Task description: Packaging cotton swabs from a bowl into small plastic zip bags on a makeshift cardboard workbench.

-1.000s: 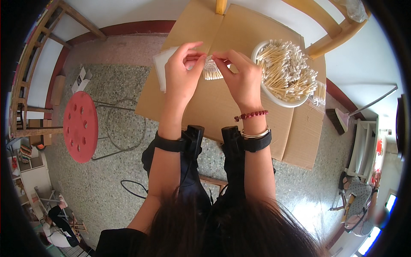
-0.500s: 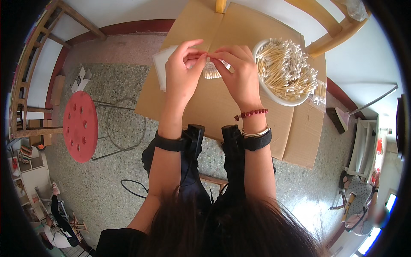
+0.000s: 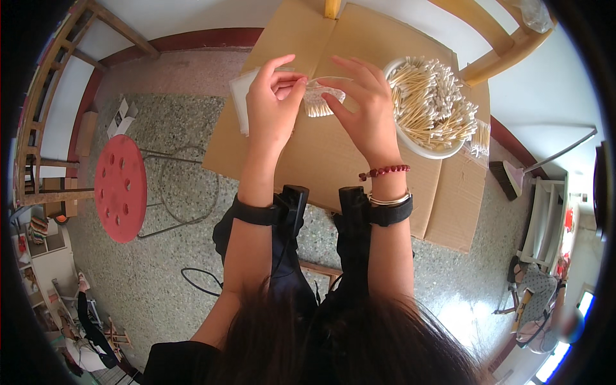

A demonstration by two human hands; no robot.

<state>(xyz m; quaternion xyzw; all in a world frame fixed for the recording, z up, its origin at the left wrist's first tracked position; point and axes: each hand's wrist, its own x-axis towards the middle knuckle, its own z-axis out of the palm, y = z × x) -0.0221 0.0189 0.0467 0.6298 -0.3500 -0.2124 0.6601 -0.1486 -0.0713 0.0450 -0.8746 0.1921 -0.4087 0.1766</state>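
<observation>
Thumb and fingertips of my left hand [image 3: 274, 106] pinch the edge of what looks like a clear plastic bag [image 3: 314, 85]. A row of cotton swabs [image 3: 318, 110] shows between my hands, apparently inside that bag. My right hand [image 3: 367, 106] is open beside it, thumb and fingers spread apart; the bag's thin rim runs close to its fingertips, and I cannot tell if they touch. To the right stands a white bowl [image 3: 428, 154] heaped with loose cotton swabs [image 3: 427, 96]. Flat, clear plastic bags [image 3: 239, 102] lie partly hidden behind my left hand.
Everything rests on a flattened cardboard sheet [image 3: 359, 173]. A small bag of swabs [image 3: 480, 138] lies right of the bowl. A wooden chair [image 3: 494, 38] stands at the far right, a red round stool [image 3: 120, 189] at the left. A broom [image 3: 507, 179] leans beyond the cardboard.
My right hand has come away from my left and opened, moving slightly right. The left hand keeps its pinch, and the bag's rim now shows between the hands.
</observation>
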